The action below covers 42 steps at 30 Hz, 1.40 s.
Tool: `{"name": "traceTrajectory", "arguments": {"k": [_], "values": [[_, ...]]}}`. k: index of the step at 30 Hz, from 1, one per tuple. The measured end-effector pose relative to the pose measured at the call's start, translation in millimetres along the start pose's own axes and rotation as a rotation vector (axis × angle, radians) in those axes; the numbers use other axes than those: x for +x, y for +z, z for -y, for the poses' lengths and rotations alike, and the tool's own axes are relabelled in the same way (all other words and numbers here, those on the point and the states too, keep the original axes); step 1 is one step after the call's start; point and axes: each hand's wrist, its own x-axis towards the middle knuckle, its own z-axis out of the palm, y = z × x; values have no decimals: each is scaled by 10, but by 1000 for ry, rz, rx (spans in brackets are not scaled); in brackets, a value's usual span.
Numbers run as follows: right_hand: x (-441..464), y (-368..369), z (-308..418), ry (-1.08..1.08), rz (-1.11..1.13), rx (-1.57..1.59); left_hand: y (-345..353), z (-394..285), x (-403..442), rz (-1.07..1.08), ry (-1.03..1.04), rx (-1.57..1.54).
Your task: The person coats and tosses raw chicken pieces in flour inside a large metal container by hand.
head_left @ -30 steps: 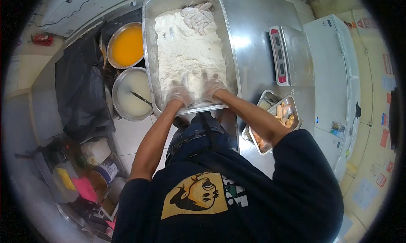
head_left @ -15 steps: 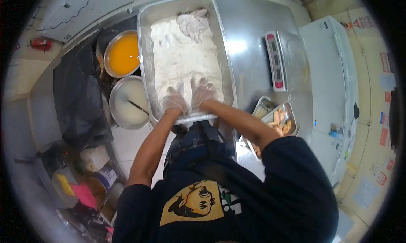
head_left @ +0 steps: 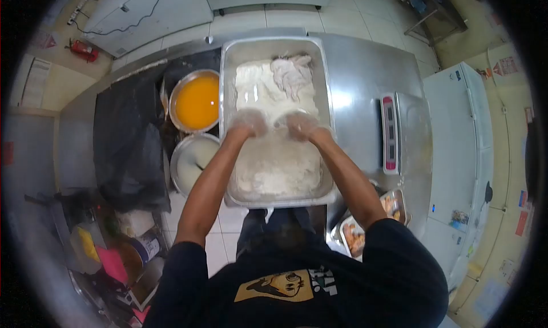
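Note:
A deep metal tray [head_left: 328, 100] holds a bed of white flour [head_left: 251, 88]. Both hands wear clear plastic gloves and are in the flour near the tray's middle. My left hand [head_left: 249, 122] is at the left side, blurred by motion. To its right, my right hand [head_left: 301, 126] is blurred too, its fingers partly hidden in the flour. Beyond the hands, a pale, floury piece of what looks like raw chicken [head_left: 293, 80] lies at the far right of the tray, apart from both hands. On the near side the flour looks thinner and uneven.
Left of the tray stand a bowl of orange liquid [head_left: 197, 102] and a bowl of whitish liquid [head_left: 194, 160] with a dark handle in it. A scale [head_left: 391, 134] is on the metal table [head_left: 359, 71] at right. Small trays of meat pieces [head_left: 354, 237] sit near my right arm.
Both hands have moved from the tray's near end to its middle, away from my body. Flour at the near end is now disturbed. The camera view has shifted.

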Motion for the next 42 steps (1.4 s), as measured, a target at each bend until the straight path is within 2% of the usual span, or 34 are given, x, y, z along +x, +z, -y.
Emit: {"name": "traceTrajectory", "arguments": {"k": [1, 2, 3, 4, 5, 6, 7, 10, 12, 13, 15, 17, 19, 20, 21, 22, 24, 25, 26, 27, 28, 29, 31, 32, 34, 35, 37, 39, 41, 42], "values": [[300, -176, -23, -16, -167, -75, -650, -65, -29, -105, -105, 9], [624, -356, -56, -31, -338, -151, -661, 214, 434, -223, -122, 57], [969, -449, -102, -80, -568, -77, -615, 480, 871, -335, -138, 105], [1325, -483, -184, -132, -793, 9, -751, 519, 974, -340, -139, 121], [1715, -511, -339, -135, -806, 22, -926, 501, 988, -486, -189, 7], [2111, -499, -482, -137, -697, -29, -978, 522, 1032, -616, -238, -105], [2380, -428, -557, -138, -578, -68, -895, 598, 1137, -585, -242, -84], [2539, -125, -598, -176, -670, 13, -548, 708, 1234, -549, -306, 36], [2314, -90, -518, -149, -575, 94, -505, 683, 1149, -247, -302, 176], [2188, -76, -494, -128, -495, 141, -458, 620, 1081, -229, -298, 187], [2039, 180, -456, -142, -537, 153, -304, 392, 791, -156, -245, 203], [1634, 379, -321, -79, -348, 113, -402, -29, 395, -51, -371, -37], [1183, 547, -232, -54, -160, 76, -286, -268, 65, 73, -291, -59], [864, 615, -225, -95, -93, 205, -213, -330, -109, 75, -244, -85], [666, 567, -233, -136, -32, 330, -184, -333, -173, 69, -196, -107], [652, 403, -233, -137, -40, 318, -205, -238, -164, 55, -194, -107], [655, 91, -256, -44, 71, 276, -175, 32, -191, -54, 27, 0], [702, 46, -276, 9, 137, 265, -234, 227, 135, 123, -131, 19], [938, 35, -341, 80, -152, 510, -198, 527, 359, -266, -75, -40], [1243, -51, -412, 67, -213, 432, -106, 737, 549, -648, -29, -106], [1415, -235, -385, -158, -372, 89, -871, 471, 601, -58, -273, 35], [1928, -12, -598, -289, -578, 166, -823, 650, 890, -53, -209, 143], [1800, -172, -295, -57, -378, 15, -486, 723, 1052, -700, 65, 230], [1728, -66, -321, -45, -358, 17, -346, 665, 1047, -690, 69, 210], [1568, 138, -277, -15, -210, 17, -71, 516, 859, -451, -135, 191], [1395, 200, -200, -21, -190, 18, 142, 465, 726, -439, -145, 177], [872, 320, -147, 11, 12, -81, 516, 249, 392, -134, -188, 67], [564, 919, -394, -178, -180, 129, 353, -202, -154, 21, -196, -26], [248, 929, -308, -107, 22, 52, 489, -280, -497, -110, -79, -384], [-66, 532, -51, -12, 206, 169, 334, -360, -661, 4, -19, -427]]}}
